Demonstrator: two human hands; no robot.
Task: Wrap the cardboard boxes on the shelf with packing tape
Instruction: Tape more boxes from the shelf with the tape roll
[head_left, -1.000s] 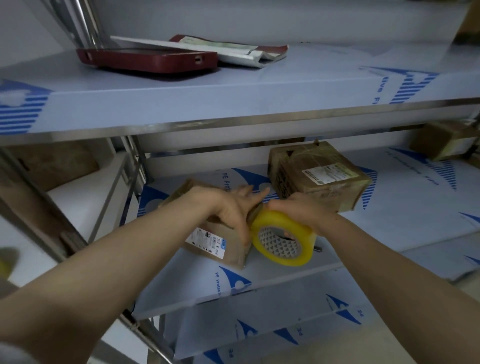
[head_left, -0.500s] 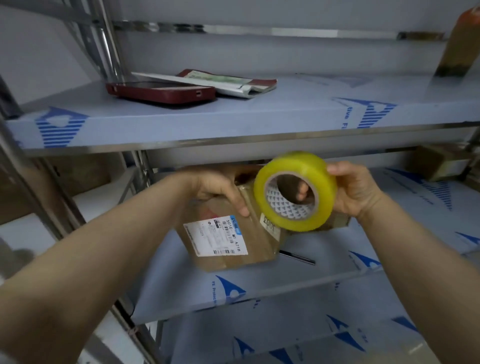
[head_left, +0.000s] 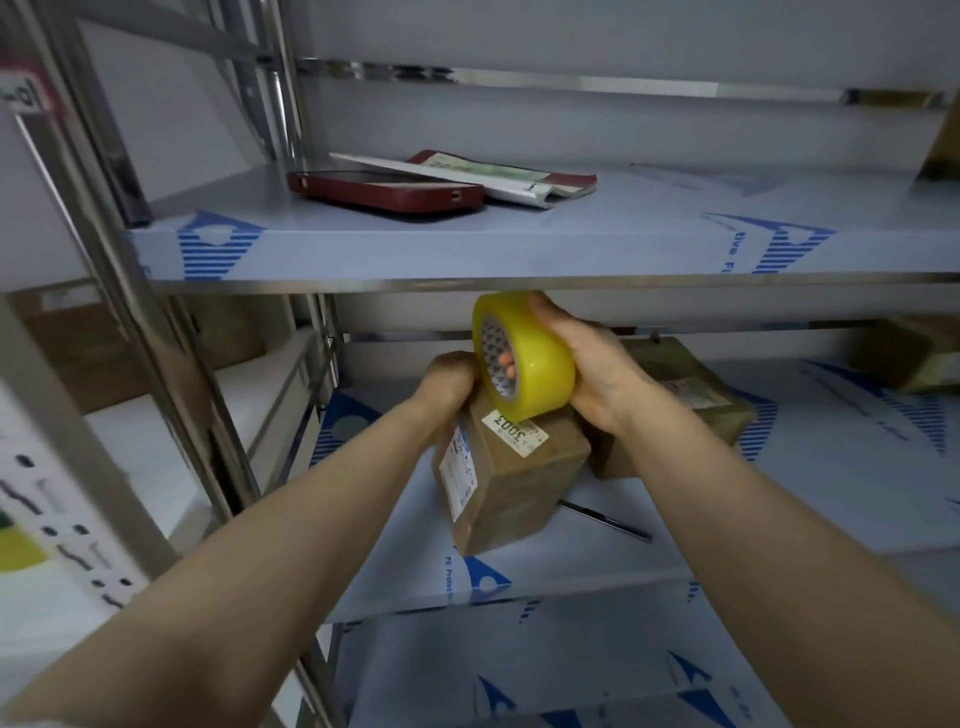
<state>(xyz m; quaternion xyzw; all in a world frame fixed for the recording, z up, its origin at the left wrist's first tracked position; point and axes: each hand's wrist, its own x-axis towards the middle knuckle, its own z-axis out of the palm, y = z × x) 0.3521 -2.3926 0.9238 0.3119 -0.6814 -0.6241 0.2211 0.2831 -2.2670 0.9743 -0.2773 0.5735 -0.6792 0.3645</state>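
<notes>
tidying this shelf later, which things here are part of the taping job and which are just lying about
Job: tape roll in right hand; labelled box gripped by left hand; second box behind it.
Lying about: red phone, booklet, thin dark pen.

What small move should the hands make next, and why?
Probably carry the tape roll down over the near face of the box: the right hand holds it against the top, and the left hand grips the box steady.
</notes>
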